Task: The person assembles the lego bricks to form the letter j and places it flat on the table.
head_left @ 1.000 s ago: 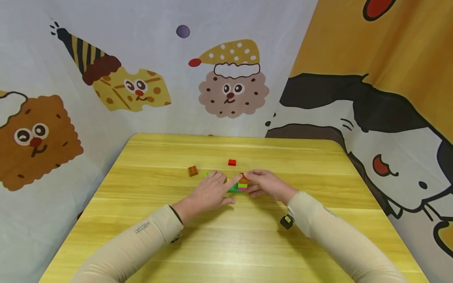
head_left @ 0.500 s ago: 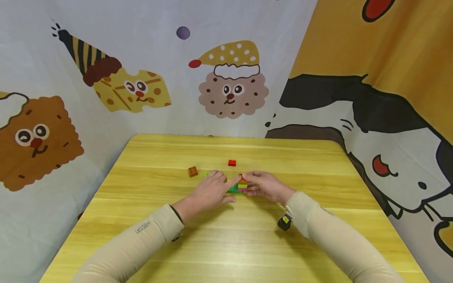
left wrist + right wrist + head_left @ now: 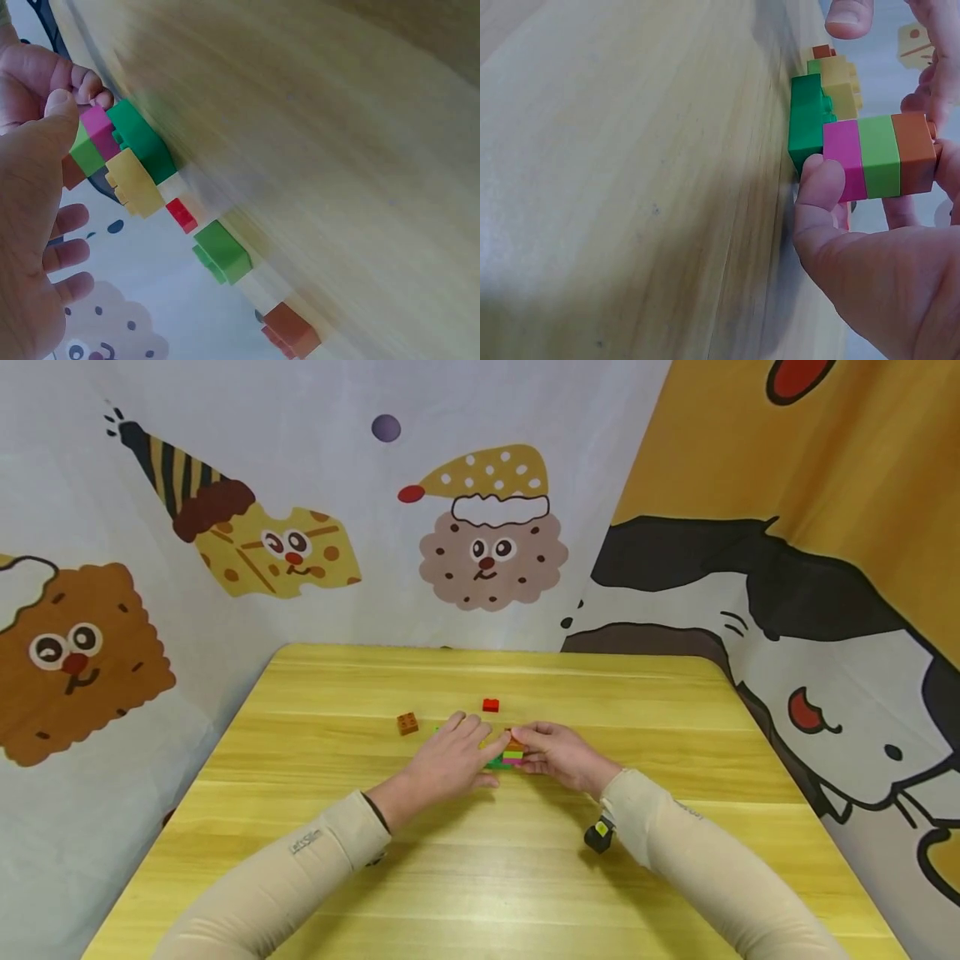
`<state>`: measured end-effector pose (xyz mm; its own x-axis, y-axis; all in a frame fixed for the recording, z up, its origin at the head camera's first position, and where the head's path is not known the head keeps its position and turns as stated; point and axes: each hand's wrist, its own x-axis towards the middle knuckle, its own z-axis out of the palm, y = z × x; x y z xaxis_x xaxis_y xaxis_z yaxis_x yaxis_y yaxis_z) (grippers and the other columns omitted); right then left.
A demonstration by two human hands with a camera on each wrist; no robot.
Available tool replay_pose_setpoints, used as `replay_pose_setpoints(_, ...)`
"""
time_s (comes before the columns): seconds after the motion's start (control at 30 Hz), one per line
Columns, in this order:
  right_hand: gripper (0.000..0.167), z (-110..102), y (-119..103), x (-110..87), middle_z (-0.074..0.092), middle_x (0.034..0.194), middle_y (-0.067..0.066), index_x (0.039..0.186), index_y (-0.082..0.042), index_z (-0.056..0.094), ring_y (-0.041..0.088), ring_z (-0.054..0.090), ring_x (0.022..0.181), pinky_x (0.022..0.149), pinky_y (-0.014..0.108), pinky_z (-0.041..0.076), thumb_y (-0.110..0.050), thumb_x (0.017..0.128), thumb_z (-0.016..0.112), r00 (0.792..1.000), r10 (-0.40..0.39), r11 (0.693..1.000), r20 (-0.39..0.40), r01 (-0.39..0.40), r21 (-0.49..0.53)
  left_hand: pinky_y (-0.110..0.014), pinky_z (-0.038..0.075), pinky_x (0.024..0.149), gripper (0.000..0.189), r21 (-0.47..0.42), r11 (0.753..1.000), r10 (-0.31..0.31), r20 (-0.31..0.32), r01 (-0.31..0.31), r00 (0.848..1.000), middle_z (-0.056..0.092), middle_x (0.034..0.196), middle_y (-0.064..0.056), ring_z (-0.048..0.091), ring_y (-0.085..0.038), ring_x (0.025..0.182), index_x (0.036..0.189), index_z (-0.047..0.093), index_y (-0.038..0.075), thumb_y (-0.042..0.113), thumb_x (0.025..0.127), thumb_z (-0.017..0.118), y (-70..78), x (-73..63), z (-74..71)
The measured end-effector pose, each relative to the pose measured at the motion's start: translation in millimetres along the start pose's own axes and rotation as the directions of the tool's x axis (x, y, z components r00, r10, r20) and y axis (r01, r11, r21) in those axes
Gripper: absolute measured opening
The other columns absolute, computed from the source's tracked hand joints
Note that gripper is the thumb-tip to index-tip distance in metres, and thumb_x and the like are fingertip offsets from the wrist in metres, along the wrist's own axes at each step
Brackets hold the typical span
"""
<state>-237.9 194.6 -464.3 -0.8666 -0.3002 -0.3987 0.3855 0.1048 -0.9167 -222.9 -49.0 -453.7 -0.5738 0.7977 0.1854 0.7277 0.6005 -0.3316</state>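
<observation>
Three stacked bricks stand on one end of a dark green brick (image 3: 806, 116): a pink brick (image 3: 844, 159), a light green brick (image 3: 879, 157) and a brown brick (image 3: 915, 154) at the top. My right hand (image 3: 564, 756) grips this stack from the right, one fingertip at the pink brick and others by the brown one. From the left, my left hand (image 3: 450, 762) reaches over with its index finger extended to the top of the stack, the remaining fingers loosely spread. A yellow brick (image 3: 135, 182) sits on the dark green brick beside the stack, mostly under my left hand in the head view.
Behind the hands lies a small red brick (image 3: 491, 705). A loose brown brick (image 3: 407, 723) is to the left, and a loose light green brick (image 3: 223, 251) lies nearer my left hand. The wooden table (image 3: 480, 877) ends at a cartoon-printed cloth (image 3: 330, 460).
My right hand has shifted slightly left and closer round the stack. The left hand's fingers have lifted and spread a little, while its index finger stays at the stack's top.
</observation>
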Motion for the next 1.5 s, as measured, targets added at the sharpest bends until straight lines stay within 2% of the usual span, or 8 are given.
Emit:
replay_pose_setpoints(0.23, 0.049, -1.0, 1.5, 1.3, 0.068, 0.117, 0.007, 0.138, -0.002, 0.058, 0.019, 0.068, 0.098, 0.097, 0.037, 0.061, -0.039, 0.107, 0.067, 1.000, 0.006, 1.000, -0.010, -0.006, 0.012, -0.051, 0.043, 0.121, 0.076, -0.096, 0.995, -0.031, -0.004, 0.030, 1.000, 0.064, 0.138, -0.007, 0.057, -0.029, 0.131, 0.161, 0.047, 0.024, 0.066, 0.100, 0.062, -6.4, -1.8, -0.2)
replay_pose_setpoints(0.37, 0.055, -1.2, 1.3, 1.7, 0.069, 0.122, 0.010, 0.143, -0.001, 0.055, 0.021, 0.069, 0.103, 0.100, 0.037, 0.060, -0.041, 0.107, 0.067, 1.000, 0.004, 1.000, -0.006, -0.004, 0.009, -0.053, 0.044, 0.120, 0.069, -0.260, 0.953, -0.168, -0.030, 0.155, 0.985, 0.067, 0.139, -0.012, 0.059, -0.033, 0.133, 0.158, 0.051, 0.015, 0.055, 0.103, 0.065, -32.6, -12.5, 7.2)
replay_pose_setpoints(0.43, 0.057, -0.8, 1.1, 1.5, 0.068, 0.122, 0.010, 0.143, -0.001, 0.055, 0.021, 0.069, 0.102, 0.101, 0.037, 0.060, -0.042, 0.106, 0.067, 1.000, 0.002, 1.000, -0.006, -0.002, 0.011, -0.055, 0.045, 0.119, 0.066, -0.308, 0.914, -0.282, -0.009, 0.266, 0.959, 0.068, 0.139, -0.015, 0.060, -0.035, 0.132, 0.156, 0.053, 0.010, 0.049, 0.104, 0.067, -51.9, -21.3, 14.9)
replay_pose_setpoints(0.57, 0.057, -0.2, 0.9, 0.9, 0.065, 0.119, 0.010, 0.143, -0.001, 0.055, 0.021, 0.068, 0.101, 0.102, 0.037, 0.059, -0.043, 0.106, 0.068, 1.000, 0.005, 1.000, -0.002, -0.005, 0.016, -0.060, 0.045, 0.116, 0.067, -0.349, 0.792, -0.483, 0.146, 0.501, 0.864, 0.069, 0.140, -0.021, 0.058, -0.043, 0.133, 0.154, 0.054, 0.005, 0.044, 0.103, 0.072, -85.8, -40.9, 30.2)
replay_pose_setpoints(0.63, 0.059, -0.1, 0.8, 0.3, 0.064, 0.116, 0.009, 0.142, -0.001, 0.054, 0.021, 0.068, 0.101, 0.102, 0.037, 0.058, -0.044, 0.106, 0.068, 1.000, 0.006, 1.000, 0.006, -0.006, 0.011, -0.062, 0.044, 0.115, 0.070, -0.349, 0.747, -0.517, 0.230, 0.566, 0.825, 0.069, 0.141, -0.022, 0.057, -0.046, 0.135, 0.153, 0.056, 0.004, 0.047, 0.101, 0.073, -96.0, -49.1, 36.7)
replay_pose_setpoints(0.7, 0.058, -0.1, 0.3, -0.6, 0.065, 0.113, 0.008, 0.141, -0.001, 0.055, 0.023, 0.068, 0.103, 0.102, 0.038, 0.058, -0.045, 0.105, 0.068, 1.000, 0.016, 1.000, 0.010, -0.016, 0.013, -0.064, 0.045, 0.113, 0.071, -0.348, 0.733, -0.515, 0.277, 0.584, 0.811, 0.069, 0.141, -0.022, 0.057, -0.048, 0.135, 0.150, 0.059, 0.002, 0.050, 0.100, 0.074, -101.8, -54.9, 41.4)
replay_pose_setpoints(1.2, 0.063, -2.3, 1.1, -0.5, 0.068, 0.126, 0.017, 0.146, -0.002, 0.050, 0.029, 0.073, 0.112, 0.101, 0.040, 0.061, -0.048, 0.106, 0.066, 0.996, 0.058, 0.998, 0.068, -0.059, 0.013, -0.058, 0.051, 0.103, 0.049, -0.415, 0.705, -0.512, 0.263, 0.575, 0.818, 0.076, 0.122, -0.014, 0.065, -0.038, 0.115, 0.136, 0.070, 0.005, 0.040, 0.101, 0.075, -102.5, -52.8, 49.3)
replay_pose_setpoints(1.5, 0.065, -4.2, 9.2, 3.1, 0.071, 0.127, 0.016, 0.148, 0.001, 0.050, 0.024, 0.073, 0.111, 0.099, 0.036, 0.061, -0.051, 0.109, 0.057, 0.996, 0.044, 0.999, 0.072, -0.046, 0.029, -0.049, 0.057, 0.099, 0.045, -0.563, 0.688, -0.442, 0.177, 0.459, 0.879, 0.077, 0.124, -0.007, 0.066, -0.030, 0.115, 0.138, 0.069, 0.011, 0.034, 0.100, 0.077, -83.1, -20.2, 13.0)
